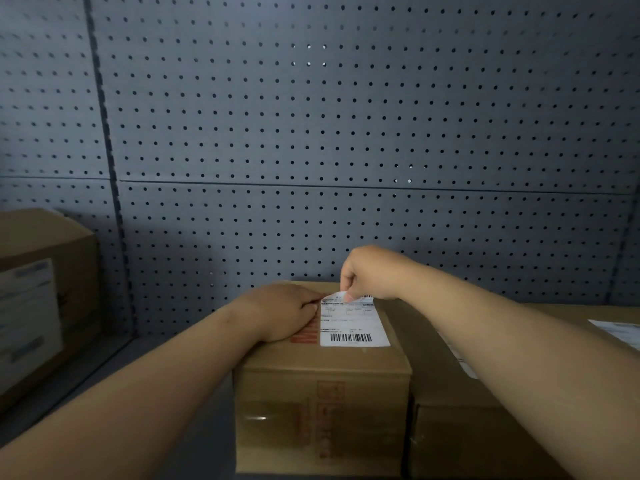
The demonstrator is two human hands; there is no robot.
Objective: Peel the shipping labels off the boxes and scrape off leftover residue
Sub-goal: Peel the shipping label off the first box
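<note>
A brown cardboard box (322,403) stands in front of me on a grey shelf. A white shipping label (353,323) with a barcode is stuck on its top, with the far edge lifted. My right hand (370,273) pinches that lifted far edge between thumb and fingers. My left hand (282,311) lies flat on the box top just left of the label, fingertips touching the label's left edge and partly covering red print.
A second brown box (460,427) with a white label (616,332) stands against the right side of the first. Another labelled box (38,292) sits at the far left. A grey pegboard wall (346,133) closes the back of the shelf.
</note>
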